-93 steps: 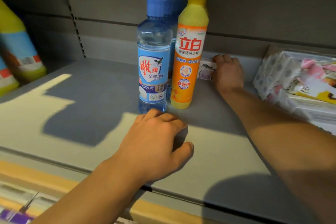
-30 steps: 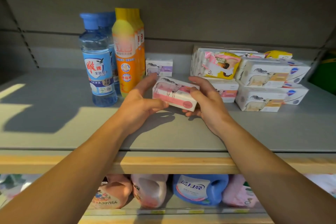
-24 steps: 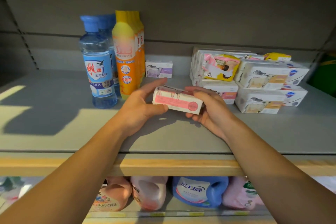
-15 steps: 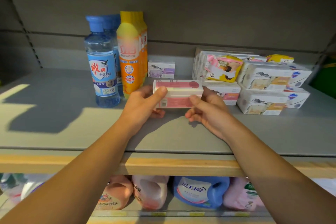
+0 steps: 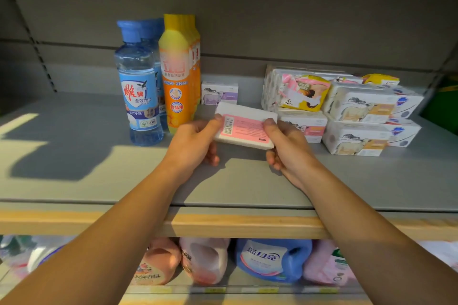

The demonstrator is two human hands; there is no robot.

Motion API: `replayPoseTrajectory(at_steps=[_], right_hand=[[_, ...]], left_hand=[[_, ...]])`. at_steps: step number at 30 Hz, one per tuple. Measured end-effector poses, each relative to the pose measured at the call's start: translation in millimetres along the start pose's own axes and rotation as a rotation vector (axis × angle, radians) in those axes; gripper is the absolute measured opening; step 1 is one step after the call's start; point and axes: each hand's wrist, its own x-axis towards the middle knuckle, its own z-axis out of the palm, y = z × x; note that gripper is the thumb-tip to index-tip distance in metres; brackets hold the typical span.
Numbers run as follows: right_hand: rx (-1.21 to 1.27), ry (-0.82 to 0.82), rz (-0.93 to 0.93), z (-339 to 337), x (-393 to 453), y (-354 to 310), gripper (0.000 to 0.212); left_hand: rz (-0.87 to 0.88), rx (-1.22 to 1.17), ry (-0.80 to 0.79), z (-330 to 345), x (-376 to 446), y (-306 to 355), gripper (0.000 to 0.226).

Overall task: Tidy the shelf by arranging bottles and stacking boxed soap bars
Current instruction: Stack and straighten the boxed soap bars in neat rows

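Both hands hold a white and pink boxed soap bar (image 5: 244, 129) above the grey shelf (image 5: 74, 176), its barcode side turned up. My left hand (image 5: 195, 143) grips its left end, my right hand (image 5: 287, 146) its right end. Behind it a purple and white soap box (image 5: 219, 93) stands against the back wall. Blue clear bottles (image 5: 138, 86) and orange-yellow bottles (image 5: 177, 74) stand upright in rows to the left. Stacked soap boxes (image 5: 357, 116) and a pink-yellow pack (image 5: 297, 91) lie to the right.
A wooden strip (image 5: 235, 225) runs along the shelf's front edge. Below it, pink jugs (image 5: 205, 260) and a blue detergent jug (image 5: 272, 260) fill the lower shelf. A dark back panel rises behind the goods.
The soap box has turned over in both hands, from its picture side to its barcode side up. Earlier my right hand reached behind the bottles at the back of the shelf.
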Motion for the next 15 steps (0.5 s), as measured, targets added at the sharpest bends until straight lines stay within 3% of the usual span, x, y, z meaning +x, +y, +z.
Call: replayPoseTrajectory(at_steps=[2, 5, 12, 15], right_hand=[[0.017, -0.002, -0.072, -1.3, 0.0, -0.9, 0.018], [0.113, -0.038, -0.152, -3.8, -1.6, -4.8, 0.027], [0.188, -0.066, -0.094, 1.4, -0.5, -4.4, 0.012], [0.133, -0.130, -0.161, -0.4, 1.6, -0.2, 0.028]], left_hand=[[0.047, 0.019, -0.014, 1.2, -1.2, 0.0, 0.027], [0.092, -0.034, -0.108, -1.2, -3.3, 0.7, 0.021], [-0.060, -0.254, -0.185, 2.2, -3.9, 6.2, 0.036], [-0.072, -0.311, -0.215, 0.0, -3.6, 6.1, 0.030]])
